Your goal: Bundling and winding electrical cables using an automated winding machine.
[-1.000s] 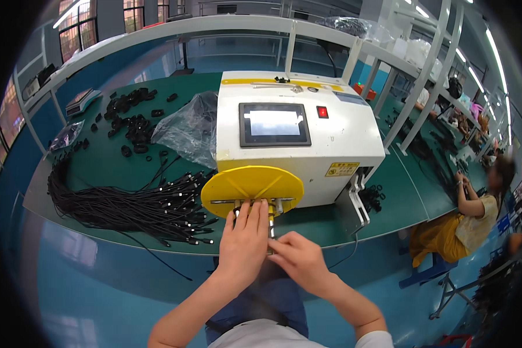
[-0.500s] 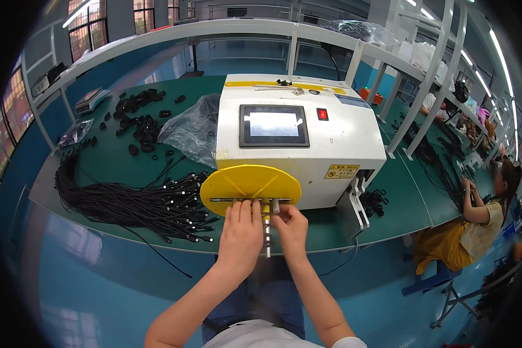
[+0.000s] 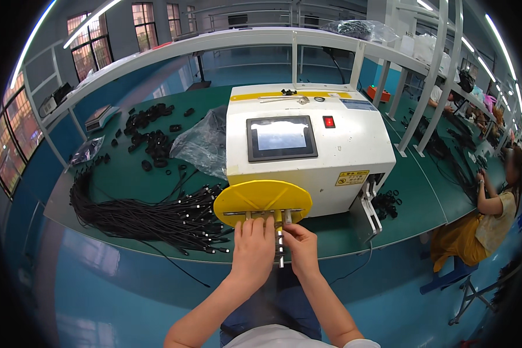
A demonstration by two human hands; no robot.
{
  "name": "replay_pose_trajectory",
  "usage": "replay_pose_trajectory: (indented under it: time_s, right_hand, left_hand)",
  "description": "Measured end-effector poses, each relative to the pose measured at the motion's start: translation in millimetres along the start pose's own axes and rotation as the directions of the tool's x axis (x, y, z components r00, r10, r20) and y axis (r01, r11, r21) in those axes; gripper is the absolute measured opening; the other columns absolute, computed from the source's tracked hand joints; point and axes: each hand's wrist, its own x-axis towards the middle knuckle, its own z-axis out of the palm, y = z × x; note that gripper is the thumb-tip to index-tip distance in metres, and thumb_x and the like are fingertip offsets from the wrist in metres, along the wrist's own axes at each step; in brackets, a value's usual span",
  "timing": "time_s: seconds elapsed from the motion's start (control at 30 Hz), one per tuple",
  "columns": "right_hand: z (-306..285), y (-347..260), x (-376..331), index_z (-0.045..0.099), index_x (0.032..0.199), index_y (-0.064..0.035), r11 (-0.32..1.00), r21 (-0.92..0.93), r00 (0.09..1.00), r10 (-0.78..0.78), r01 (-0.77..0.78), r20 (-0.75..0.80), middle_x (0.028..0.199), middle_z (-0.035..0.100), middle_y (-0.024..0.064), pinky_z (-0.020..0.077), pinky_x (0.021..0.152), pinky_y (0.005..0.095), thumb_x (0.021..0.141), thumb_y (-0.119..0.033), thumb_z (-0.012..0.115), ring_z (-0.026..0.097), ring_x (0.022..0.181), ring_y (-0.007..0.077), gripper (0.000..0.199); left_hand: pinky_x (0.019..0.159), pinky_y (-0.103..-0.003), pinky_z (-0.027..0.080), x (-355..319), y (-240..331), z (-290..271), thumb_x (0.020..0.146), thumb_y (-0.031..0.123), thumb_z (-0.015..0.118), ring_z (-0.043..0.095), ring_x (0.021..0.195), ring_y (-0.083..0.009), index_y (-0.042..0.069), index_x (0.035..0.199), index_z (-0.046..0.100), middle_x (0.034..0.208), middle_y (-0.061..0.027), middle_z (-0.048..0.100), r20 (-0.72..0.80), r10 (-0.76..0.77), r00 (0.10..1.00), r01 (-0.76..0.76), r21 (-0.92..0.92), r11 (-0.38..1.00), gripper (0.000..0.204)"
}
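Observation:
Both of my hands are at the lower edge of a yellow disc (image 3: 261,194) on the front of a white machine (image 3: 330,151). My left hand (image 3: 253,249) has its fingers side by side, curled in just under the disc; its thumb and whatever it grips are hidden. Close to a grey post (image 3: 288,217) on the disc, my right hand (image 3: 303,248) is closed in a pinch, and what lies in it cannot be made out. Between the hands, a metal rod (image 3: 281,255) with dark and silver bands sticks out toward me.
Bundled black cables (image 3: 151,223) with light connector ends lie left of the disc. Behind them are loose black parts (image 3: 148,136) and a clear plastic bag (image 3: 203,145). A metal bracket (image 3: 365,211) juts from the machine's right side. Farther right sits another person (image 3: 493,209).
The whole view has shifted, so the machine and hands appear lower and farther right. My hands remain at the disc, with the right fingers slightly lower beside the post.

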Motion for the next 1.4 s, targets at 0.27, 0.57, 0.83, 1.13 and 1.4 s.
replay_pose_trajectory:
  time_s: [0.27,0.57,0.83,1.13,1.4]
  right_hand:
    - [0,11,0,0.062,0.099,0.0058,0.999,0.048,1.000,-0.005,0.006,-0.027,0.091,0.064,0.0077,0.0475,0.073,0.0241,0.081,0.002,0.060,0.060,0.081,0.0119,0.019]
    - [5,3,-3,0.062,0.097,0.0047,0.996,0.077,0.998,-0.032,0.036,-0.046,0.084,0.064,0.0052,0.0452,0.064,0.0191,0.080,0.005,0.059,0.058,0.071,0.0082,0.017]
    - [-17,-5,-32,0.064,0.099,0.0042,0.999,-0.031,0.991,0.043,-0.040,0.124,0.092,0.065,0.0080,0.0476,0.079,0.0247,0.081,0.003,0.060,0.060,0.086,0.0122,0.019]
    - [-30,-21,-57,0.063,0.098,0.0060,0.986,-0.002,0.940,0.162,-0.169,0.300,0.103,0.060,0.0112,0.0509,0.077,0.0260,0.074,0.009,0.061,0.060,0.089,0.0164,0.024]
    - [-54,-29,-72,0.062,0.096,0.0038,0.981,-0.121,0.843,0.193,-0.153,0.503,0.099,0.062,0.0093,0.0509,0.075,0.0269,0.074,0.005,0.064,0.060,0.088,0.0149,0.022]
  left_hand:
    - [0.089,-0.040,0.038,3,-5,-1,0.065,0.003,0.062,0.049,0.095,-0.0312,-0.006,0.116,0.049,0.095,-0.0156,0.052,0.006,0.009,1.000,-0.009,-0.083,0.996,0.054]
    - [0.081,-0.036,0.040,3,-5,4,0.064,0.004,0.063,0.051,0.089,-0.0275,-0.003,0.115,0.050,0.090,-0.0128,0.052,-0.014,0.041,0.999,-0.042,-0.079,0.996,0.053]
    - [0.065,-0.033,0.039,-15,5,0,0.072,0.008,0.057,0.052,0.077,-0.0216,0.002,0.105,0.053,0.079,-0.0065,0.051,0.022,0.007,1.000,-0.006,-0.029,1.000,0.033]
    - [0.069,-0.035,0.043,-29,14,-26,0.060,0.005,0.069,0.053,0.081,-0.0271,-0.001,0.116,0.047,0.088,-0.0116,0.051,0.243,0.007,0.970,0.019,-0.105,0.994,0.060]
    - [0.072,-0.036,0.047,-68,29,-25,0.063,0.008,0.073,0.056,0.084,-0.0309,0.000,0.118,0.045,0.096,-0.0138,0.053,0.413,-0.072,0.908,0.257,-0.413,0.874,0.062]
